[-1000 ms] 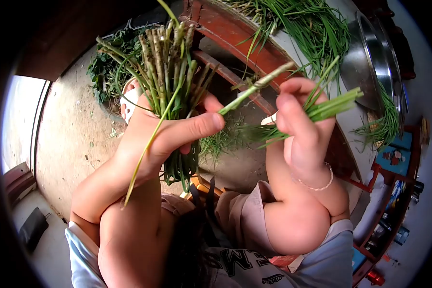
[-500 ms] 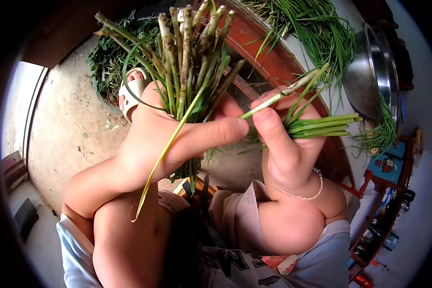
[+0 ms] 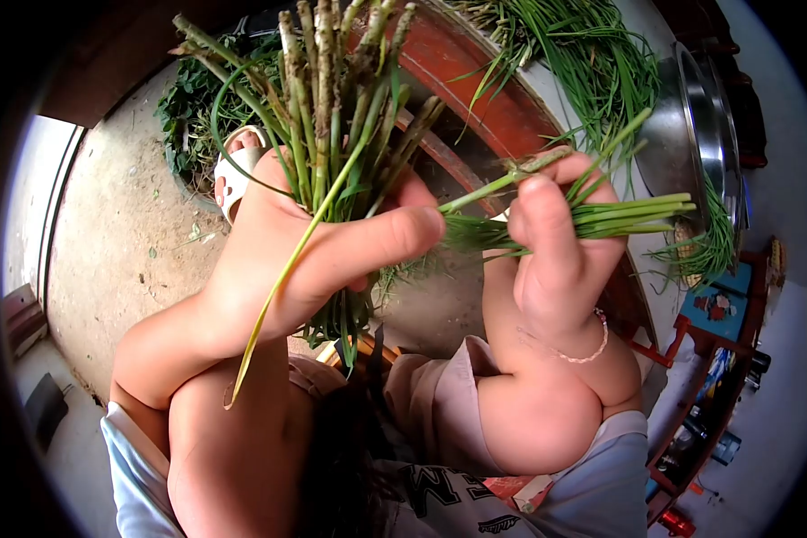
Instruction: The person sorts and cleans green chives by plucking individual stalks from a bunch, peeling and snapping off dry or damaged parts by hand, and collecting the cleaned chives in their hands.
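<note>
My left hand is closed round a thick bunch of chives, soil-stained pale stem ends pointing up and leaves hanging below. One yellowed leaf droops across that hand. A single stalk stretches from my left thumb tip to my right hand. My right thumb and forefinger pinch it close to its brownish end, where loose skin shows. Curled under the other right fingers is a smaller bunch of clean green chives, its cut-looking ends pointing right.
A pile of green chives lies at the upper right beside a metal basin. More green leaves lie below it. Dark leafy greens sit on the floor by a sandalled foot. A red wooden frame runs behind my hands.
My right hand has moved a little right, its pinch now nearer the stalk's brownish end. The left hand and its bunch have shifted slightly left.
</note>
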Demonstrator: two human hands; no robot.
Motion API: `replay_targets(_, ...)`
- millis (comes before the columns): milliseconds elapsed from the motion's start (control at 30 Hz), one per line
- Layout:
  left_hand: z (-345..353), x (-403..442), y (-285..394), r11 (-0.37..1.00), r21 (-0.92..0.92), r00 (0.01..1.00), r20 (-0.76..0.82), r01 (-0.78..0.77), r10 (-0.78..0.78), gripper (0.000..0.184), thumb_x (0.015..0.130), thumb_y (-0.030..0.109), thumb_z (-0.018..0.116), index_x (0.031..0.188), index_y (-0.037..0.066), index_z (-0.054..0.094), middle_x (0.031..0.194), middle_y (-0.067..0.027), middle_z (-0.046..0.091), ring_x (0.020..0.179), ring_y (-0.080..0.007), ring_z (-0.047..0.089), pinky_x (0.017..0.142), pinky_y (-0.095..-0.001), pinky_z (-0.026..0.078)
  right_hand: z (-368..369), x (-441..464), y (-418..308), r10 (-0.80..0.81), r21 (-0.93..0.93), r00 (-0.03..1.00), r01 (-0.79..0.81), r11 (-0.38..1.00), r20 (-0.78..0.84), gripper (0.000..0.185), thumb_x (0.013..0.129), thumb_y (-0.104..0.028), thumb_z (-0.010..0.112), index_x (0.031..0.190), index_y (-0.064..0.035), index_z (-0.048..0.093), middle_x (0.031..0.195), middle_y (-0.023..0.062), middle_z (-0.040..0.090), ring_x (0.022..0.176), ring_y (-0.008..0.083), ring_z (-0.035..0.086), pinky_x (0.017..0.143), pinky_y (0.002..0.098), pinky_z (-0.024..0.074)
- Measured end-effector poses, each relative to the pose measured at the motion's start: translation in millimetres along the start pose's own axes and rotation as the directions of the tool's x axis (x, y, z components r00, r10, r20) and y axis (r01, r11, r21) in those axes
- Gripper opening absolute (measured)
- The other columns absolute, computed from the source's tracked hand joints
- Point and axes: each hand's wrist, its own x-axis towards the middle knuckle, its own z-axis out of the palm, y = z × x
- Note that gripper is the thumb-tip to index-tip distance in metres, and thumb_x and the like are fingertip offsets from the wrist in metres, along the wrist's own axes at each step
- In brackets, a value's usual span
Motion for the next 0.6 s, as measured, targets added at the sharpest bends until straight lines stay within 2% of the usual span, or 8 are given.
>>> replay_targets(100, -1.2, 1.3, -3.1, 0.999, 0.026, 1.000, -0.009, -0.024, 0.024, 0.021, 0.065, 0.023, 0.058, 0.069, 0.003, 0.051, 0.055, 0.0013, 0.045, 0.045, -0.0041, 0.038, 0.040, -0.0169, 0.028, -4.6, 1.6, 1.0, -0.047, 0.003, 0.999, 0.047, 0.999, 0.013, 0.008, 0.075, -0.006, 0.056, 0.070, -0.0020, 0.050, 0.056, -0.0042, 0.046, 0.048, 0.0014, 0.039, 0.044, 0.0156, 0.0306)
replay_targets(167, -2.6, 2.5, -4.4, 0.999, -0.028, 0.999, 0.014, -0.041, 0.041, 0.011, 0.067, 0.009, 0.063, 0.070, 0.002, 0.055, 0.057, 0.0012, 0.051, 0.045, -0.0039, 0.044, 0.038, -0.0171, 0.034, -4.4, 2.6, 0.7, -0.092, -0.073, 0.994, 0.088, 0.993, -0.051, 0.005, 0.074, -0.004, 0.055, 0.071, -0.0015, 0.051, 0.057, -0.0039, 0.047, 0.048, 0.0012, 0.038, 0.043, 0.0152, 0.0295)
replay_targets(200, -3.4, 2.5, -4.3, 0.999, -0.026, 0.999, 0.017, -0.042, 0.042, 0.011, 0.067, 0.009, 0.063, 0.070, 0.002, 0.055, 0.057, 0.0012, 0.051, 0.045, -0.0039, 0.044, 0.038, -0.0171, 0.034, -2.5, 4.4, -0.9, -0.033, 0.028, 0.987, 0.038, 0.999, -0.160, 0.003, 0.073, -0.003, 0.055, 0.072, -0.0006, 0.052, 0.058, -0.0037, 0.047, 0.048, 0.0011, 0.038, 0.043, 0.0149, 0.0286)
replay_targets(267, -5.2, 2.0, -3.5, 0.999, -0.032, 0.999, -0.028, -0.026, 0.025, 0.010, 0.067, 0.010, 0.062, 0.068, 0.002, 0.055, 0.056, 0.0010, 0.051, 0.044, -0.0040, 0.043, 0.038, -0.0168, 0.033, -12.0, 16.2, -3.4, 0.023, -0.011, 0.964, -0.027, 1.000, -0.266, 0.003, 0.072, -0.002, 0.055, 0.072, -0.0004, 0.052, 0.058, -0.0034, 0.048, 0.047, 0.0012, 0.038, 0.043, 0.0147, 0.0286)
replay_targets(333, -4.9, 2.7, -4.8, 0.998, -0.048, 0.997, -0.058, -0.049, 0.046, 0.010, 0.066, 0.010, 0.061, 0.066, 0.002, 0.055, 0.055, 0.0007, 0.050, 0.044, -0.0042, 0.043, 0.038, -0.0168, 0.033, -19.7, 15.7, 0.6, 0.019, 0.020, 0.973, -0.015, 1.000, -0.229, 0.005, 0.072, -0.002, 0.056, 0.069, -0.0013, 0.052, 0.057, -0.0033, 0.048, 0.047, 0.0022, 0.039, 0.042, 0.0155, 0.0285)
replay_targets(433, -4.8, 3.1, -5.0, 0.998, -0.038, 0.993, -0.111, -0.046, 0.041, 0.010, 0.066, 0.009, 0.061, 0.066, 0.002, 0.055, 0.055, 0.0003, 0.050, 0.044, -0.0042, 0.043, 0.037, -0.0164, 0.033, -18.6, 9.6, 9.9, -0.099, -0.049, 0.994, 0.096, 0.994, -0.052, 0.013, 0.072, -0.007, 0.061, 0.064, -0.0027, 0.052, 0.055, -0.0025, 0.048, 0.046, 0.0030, 0.038, 0.041, 0.0174, 0.0274)
replay_targets(533, -2.0, 2.5, -3.0, 0.999, -0.053, 0.995, -0.099, -0.006, 0.000, 0.010, 0.066, 0.010, 0.062, 0.067, 0.002, 0.055, 0.055, 0.0004, 0.050, 0.044, -0.0039, 0.043, 0.038, -0.0162, 0.033, -9.6, 8.8, 12.0, -0.204, -0.264, 0.978, 0.206, 0.942, 0.037, 0.012, 0.070, -0.009, 0.064, 0.071, -0.0008, 0.055, 0.061, -0.0013, 0.052, 0.044, -0.0002, 0.034, 0.039, 0.0157, 0.0236)
replay_targets(600, -0.4, 3.7, -2.8, 0.997, -0.073, 0.996, -0.086, -0.003, -0.004, 0.011, 0.067, 0.010, 0.062, 0.067, 0.002, 0.055, 0.055, 0.0006, 0.050, 0.044, -0.0038, 0.043, 0.038, -0.0162, 0.033, -6.7, 7.0, 11.6, -0.137, -0.226, 0.990, 0.139, 0.964, 0.025, 0.016, 0.069, -0.009, 0.066, 0.076, 0.0003, 0.056, 0.069, 0.0002, 0.055, 0.044, -0.0018, 0.031, 0.038, 0.0142, 0.0206)
